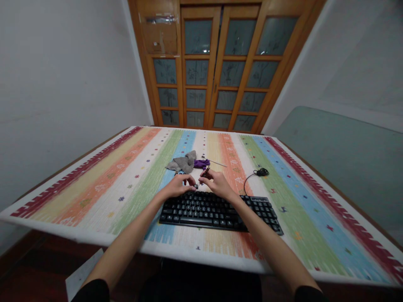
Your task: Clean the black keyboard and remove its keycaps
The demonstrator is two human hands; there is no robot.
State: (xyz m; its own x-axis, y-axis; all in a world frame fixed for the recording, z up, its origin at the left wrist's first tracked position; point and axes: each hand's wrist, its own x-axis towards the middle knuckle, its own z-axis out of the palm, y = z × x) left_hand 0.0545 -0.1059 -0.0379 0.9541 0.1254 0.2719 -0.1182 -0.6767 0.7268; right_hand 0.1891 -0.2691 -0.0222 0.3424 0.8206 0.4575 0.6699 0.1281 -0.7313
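A black keyboard (217, 211) lies on a striped, many-coloured tablecloth (126, 184) in front of me. Both hands hover over its far edge. My left hand (179, 186) has its fingers curled, pinching a small dark piece, perhaps a keycap (195, 186), at the keyboard's top row. My right hand (217, 183) is closed on a thin dark tool (205, 172) that points up and away. The two hands nearly touch over the small piece.
Beyond the hands lie a grey cloth (183, 163), a purple item (201, 163) and a thin rod (217, 162). The keyboard's black cable (260, 172) coils at the right. Wooden glazed doors (217, 63) stand behind the table.
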